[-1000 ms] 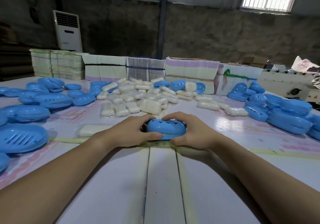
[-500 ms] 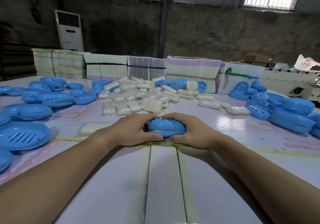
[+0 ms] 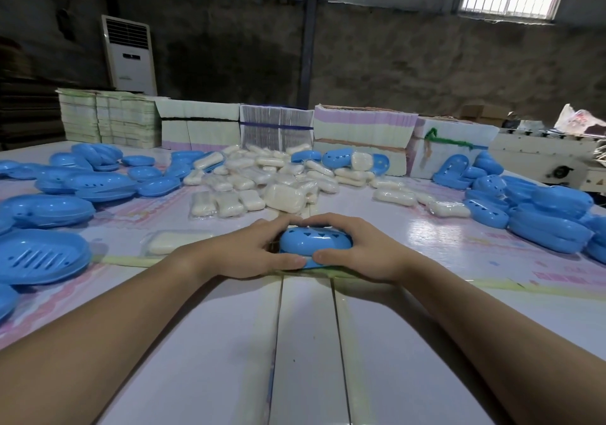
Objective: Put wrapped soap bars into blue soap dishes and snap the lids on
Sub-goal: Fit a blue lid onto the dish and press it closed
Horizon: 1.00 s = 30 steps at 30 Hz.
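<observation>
A blue soap dish (image 3: 314,242) with its lid on, showing small heart-shaped holes, sits on the white table at the centre. My left hand (image 3: 252,249) grips its left end, thumb along the front edge. My right hand (image 3: 359,249) grips its right end the same way. Whatever lies inside the dish is hidden by the lid. One wrapped soap bar (image 3: 173,241) lies flat just left of my left hand. A heap of wrapped soap bars (image 3: 262,182) lies behind the dish.
Open blue dish bases (image 3: 39,257) and lids (image 3: 75,188) pile up at the left. Closed blue dishes (image 3: 544,218) stack at the right. Bundles of flat cartons (image 3: 360,132) line the table's far edge. A white machine (image 3: 551,162) stands at the far right.
Both hands stay clamped on the dish. The lid has tipped slightly, so its row of holes shows again after being out of sight half a second ago.
</observation>
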Motion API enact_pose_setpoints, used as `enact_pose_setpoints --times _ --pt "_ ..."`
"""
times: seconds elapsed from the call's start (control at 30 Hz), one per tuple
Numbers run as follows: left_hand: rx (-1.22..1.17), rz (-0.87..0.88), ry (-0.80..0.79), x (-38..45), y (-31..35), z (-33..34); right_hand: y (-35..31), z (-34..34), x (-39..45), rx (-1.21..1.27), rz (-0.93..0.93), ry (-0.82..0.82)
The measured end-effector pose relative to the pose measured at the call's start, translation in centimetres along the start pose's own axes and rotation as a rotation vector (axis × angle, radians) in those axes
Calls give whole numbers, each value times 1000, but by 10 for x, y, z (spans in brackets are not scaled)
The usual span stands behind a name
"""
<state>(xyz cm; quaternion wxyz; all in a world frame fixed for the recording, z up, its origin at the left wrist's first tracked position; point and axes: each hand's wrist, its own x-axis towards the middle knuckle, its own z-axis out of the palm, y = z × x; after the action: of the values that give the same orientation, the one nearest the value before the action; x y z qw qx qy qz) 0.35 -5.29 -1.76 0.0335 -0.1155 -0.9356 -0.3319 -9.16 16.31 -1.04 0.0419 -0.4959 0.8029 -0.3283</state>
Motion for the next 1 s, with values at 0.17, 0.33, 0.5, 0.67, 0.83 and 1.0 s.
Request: enact_pose_setpoints --times 0.17,0.33,0.5,0.67,0.83,1.0 --pt "30 -10 74 0 -3 0 1 -1 1 -34 -8 27" --pt "20 -27 105 2 -6 1 -1 1 1 -97 -31 -8" --pt "-7 -33 96 1 -3 2 -4 0 1 -102 -54 18" --pt "-85 -42 54 1 -3 2 -5 -1 1 -126 -58 33" --pt "-98 -70 56 3 -3 1 -4 1 5 -159 -62 108" --pt "-100 -68 57 4 -2 1 -1 2 4 -78 -10 2"
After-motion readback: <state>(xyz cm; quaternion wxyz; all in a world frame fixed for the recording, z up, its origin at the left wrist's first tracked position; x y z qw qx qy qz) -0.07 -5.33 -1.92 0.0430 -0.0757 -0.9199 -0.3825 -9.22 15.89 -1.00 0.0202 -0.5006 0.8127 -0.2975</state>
